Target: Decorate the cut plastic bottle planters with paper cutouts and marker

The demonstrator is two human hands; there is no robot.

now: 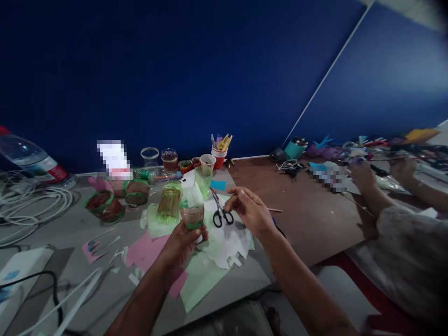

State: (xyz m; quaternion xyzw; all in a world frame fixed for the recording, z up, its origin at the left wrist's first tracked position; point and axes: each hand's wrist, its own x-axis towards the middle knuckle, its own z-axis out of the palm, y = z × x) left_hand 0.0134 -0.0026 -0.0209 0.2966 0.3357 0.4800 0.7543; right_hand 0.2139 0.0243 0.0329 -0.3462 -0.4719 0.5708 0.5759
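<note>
My left hand (185, 242) grips a small clear cup (192, 215) with green bands at its rim and base. A white paper piece (194, 196) stands up from the cup's rim. To the right, my right hand (250, 210) hovers above the paper with its fingers loosely bent and apart; I see nothing in them. Black-handled scissors (221, 217) lie just left of that hand, on white paper (229, 242). An overturned yellow-green cup (169, 203) and a tall pale-green cup (204, 172) stand behind the held cup.
Pink paper (145, 252), green paper (201, 284) and scraps lie in front. Decorated brownish cups (104, 205), a water bottle (35, 161) and coiled white cables (45, 205) are at left. Red cups (219, 156) hold wooden utensils. At right, another person's hands (364, 175) work over craft items.
</note>
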